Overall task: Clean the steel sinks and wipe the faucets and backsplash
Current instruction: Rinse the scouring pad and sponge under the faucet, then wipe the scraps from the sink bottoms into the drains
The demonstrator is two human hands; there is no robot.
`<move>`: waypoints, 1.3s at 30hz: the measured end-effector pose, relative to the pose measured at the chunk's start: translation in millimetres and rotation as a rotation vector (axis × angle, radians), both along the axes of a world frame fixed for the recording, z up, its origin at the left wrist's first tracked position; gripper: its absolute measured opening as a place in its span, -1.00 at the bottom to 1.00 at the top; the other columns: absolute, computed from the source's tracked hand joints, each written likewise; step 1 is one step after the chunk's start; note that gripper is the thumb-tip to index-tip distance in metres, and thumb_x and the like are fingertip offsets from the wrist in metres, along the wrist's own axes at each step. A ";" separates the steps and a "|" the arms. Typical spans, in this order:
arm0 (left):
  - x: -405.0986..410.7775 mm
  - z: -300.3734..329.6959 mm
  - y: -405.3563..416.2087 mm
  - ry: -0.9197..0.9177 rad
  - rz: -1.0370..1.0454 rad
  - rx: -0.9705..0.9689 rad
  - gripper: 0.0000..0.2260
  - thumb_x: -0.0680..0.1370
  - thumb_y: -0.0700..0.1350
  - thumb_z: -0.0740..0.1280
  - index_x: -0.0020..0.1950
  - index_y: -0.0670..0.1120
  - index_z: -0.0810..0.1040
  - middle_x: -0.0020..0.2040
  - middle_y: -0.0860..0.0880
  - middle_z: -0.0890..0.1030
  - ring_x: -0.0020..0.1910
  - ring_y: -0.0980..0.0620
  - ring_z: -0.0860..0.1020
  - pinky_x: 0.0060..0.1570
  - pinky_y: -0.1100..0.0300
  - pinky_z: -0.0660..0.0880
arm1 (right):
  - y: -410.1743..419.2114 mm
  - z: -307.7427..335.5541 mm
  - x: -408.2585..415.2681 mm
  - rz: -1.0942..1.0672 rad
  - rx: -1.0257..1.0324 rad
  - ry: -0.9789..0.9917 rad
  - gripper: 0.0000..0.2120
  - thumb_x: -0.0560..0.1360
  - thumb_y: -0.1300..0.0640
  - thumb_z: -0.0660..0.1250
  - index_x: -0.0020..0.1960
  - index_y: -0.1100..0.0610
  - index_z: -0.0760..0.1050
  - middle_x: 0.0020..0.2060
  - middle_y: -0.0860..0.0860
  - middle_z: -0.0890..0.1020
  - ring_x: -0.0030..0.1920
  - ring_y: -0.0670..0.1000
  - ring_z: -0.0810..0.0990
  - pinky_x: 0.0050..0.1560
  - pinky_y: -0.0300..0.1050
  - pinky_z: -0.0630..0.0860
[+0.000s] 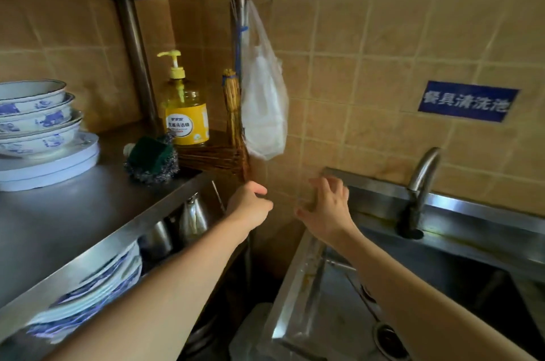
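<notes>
Left hand (pixel 250 201) is loosely curled, fingers bent inward; it appears to hold nothing, though motion blur and its angle to the camera prevent certainty. It sits just beyond the front corner of the steel shelf (pixel 88 213), at the gap between shelf and sink. Right hand (pixel 327 207) is spread open, fingers splayed, empty, reaching toward the tiled backsplash (pixel 368 80) at the near-left corner of the sink (pixel 309 287) rim. Whether its fingertips touch tile or rim cannot be told.

Taking the shelf corner as landmark: the green scouring sponge (pixel 149 154), resting on a wad of steel wool (pixel 153 173), lies up and to the left of that corner, on the shelf top. The yellow detergent bottle (pixel 184 113) stands upright just behind it, and a straw brush (pixel 233 124) leans just right of the bottle. The sponge's long axis runs roughly left to right along the shelf.

Judgement: no cleaning tool is in hand yet, so fetching one comes first. The left hand is clearly nearer the sponge. The faucet (pixel 421 183) stands well right of the corner, beyond the right hand.
</notes>
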State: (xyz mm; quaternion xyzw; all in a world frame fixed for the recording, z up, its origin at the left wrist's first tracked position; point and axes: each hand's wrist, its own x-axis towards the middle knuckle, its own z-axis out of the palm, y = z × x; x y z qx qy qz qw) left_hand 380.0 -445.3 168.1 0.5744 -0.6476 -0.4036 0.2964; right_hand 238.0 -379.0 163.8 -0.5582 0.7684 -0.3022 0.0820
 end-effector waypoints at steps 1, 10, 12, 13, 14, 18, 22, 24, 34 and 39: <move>-13.1 -3.1 11.2 -0.003 -0.020 0.014 -0.79 0.46 -0.16 0.38 0.04 0.05 0.49 0.07 -0.08 0.60 0.04 -0.08 0.59 -0.02 0.10 0.55 | 12.4 -3.8 -13.3 -0.015 0.005 -0.001 -0.34 0.43 -0.02 0.40 0.44 0.06 0.21 0.38 0.08 0.18 0.38 0.14 0.13 0.39 -0.02 0.18; -142.5 -37.0 123.5 -0.044 -0.210 0.133 -0.71 0.56 -0.25 0.29 0.27 -0.09 0.42 0.18 -0.12 0.51 0.16 -0.08 0.51 0.11 0.10 0.46 | 143.4 -39.8 -130.7 -0.169 0.067 -0.047 -0.30 0.44 -0.04 0.41 0.48 0.05 0.17 0.40 0.06 0.16 0.39 0.13 0.13 0.41 -0.02 0.18; -170.3 -47.2 149.0 -0.065 -0.245 0.142 -0.71 0.55 -0.24 0.30 0.26 -0.08 0.44 0.18 -0.11 0.51 0.15 -0.07 0.51 0.15 0.08 0.48 | 176.1 -45.8 -155.6 -0.210 0.090 -0.058 -0.29 0.45 -0.03 0.41 0.48 0.04 0.16 0.40 0.06 0.16 0.39 0.13 0.13 0.39 -0.03 0.19; -180.5 -50.4 159.3 -0.072 -0.263 0.138 -0.71 0.54 -0.24 0.31 0.25 -0.07 0.44 0.18 -0.11 0.52 0.14 -0.08 0.51 0.15 0.06 0.48 | 188.8 -48.8 -166.1 -0.226 0.097 -0.068 -0.29 0.44 -0.03 0.41 0.47 0.05 0.16 0.40 0.07 0.16 0.39 0.13 0.13 0.38 -0.04 0.20; -191.6 -53.9 169.4 -0.082 -0.281 0.139 -0.71 0.54 -0.22 0.32 0.24 -0.05 0.45 0.18 -0.11 0.52 0.14 -0.08 0.52 0.16 0.03 0.50 | 202.2 -51.9 -176.9 -0.244 0.103 -0.076 -0.30 0.44 -0.02 0.41 0.47 0.05 0.17 0.40 0.07 0.17 0.39 0.13 0.13 0.36 -0.05 0.21; -232.9 -65.9 205.3 -0.108 -0.338 0.134 -0.71 0.53 -0.21 0.33 0.24 -0.04 0.47 0.17 -0.09 0.52 0.11 -0.06 0.53 0.03 0.10 0.52 | 251.1 -61.3 -216.2 -0.320 0.123 -0.079 -0.29 0.43 -0.03 0.41 0.47 0.06 0.17 0.40 0.08 0.19 0.39 0.13 0.13 0.37 -0.06 0.18; -276.1 -75.1 235.9 -0.131 -0.411 0.148 -0.71 0.54 -0.21 0.33 0.25 -0.06 0.47 0.15 -0.11 0.53 0.07 -0.05 0.55 -0.16 0.19 0.52 | 294.0 -70.1 -254.3 -0.414 0.157 -0.104 -0.31 0.45 -0.01 0.39 0.47 0.07 0.16 0.38 0.09 0.19 0.37 0.14 0.15 0.37 -0.02 0.21; -296.2 -77.4 244.7 -0.145 -0.451 0.157 -0.72 0.54 -0.22 0.33 0.25 -0.07 0.47 0.12 -0.11 0.54 0.04 -0.06 0.56 -0.12 0.15 0.55 | 307.9 -74.1 -271.3 -0.448 0.162 -0.103 -0.32 0.44 -0.01 0.39 0.46 0.08 0.18 0.37 0.09 0.21 0.36 0.13 0.15 0.34 -0.02 0.22; -403.1 -102.4 263.5 -0.159 -0.658 0.219 -0.74 0.54 -0.22 0.32 0.23 -0.08 0.47 0.05 -0.10 0.56 -0.01 -0.04 0.57 -0.26 0.23 0.47 | 351.8 -96.4 -346.8 -0.639 0.220 -0.180 -0.35 0.46 0.06 0.39 0.46 0.09 0.18 0.38 0.09 0.19 0.38 0.12 0.16 0.34 -0.07 0.24; -454.9 -123.7 266.0 -0.189 -0.748 0.271 -0.75 0.55 -0.21 0.31 0.22 -0.07 0.46 0.07 -0.09 0.55 0.00 -0.03 0.56 -0.17 0.19 0.48 | 365.5 -110.5 -381.3 -0.752 0.278 -0.202 -0.34 0.45 0.06 0.39 0.46 0.08 0.19 0.36 0.10 0.20 0.36 0.12 0.19 0.33 -0.03 0.27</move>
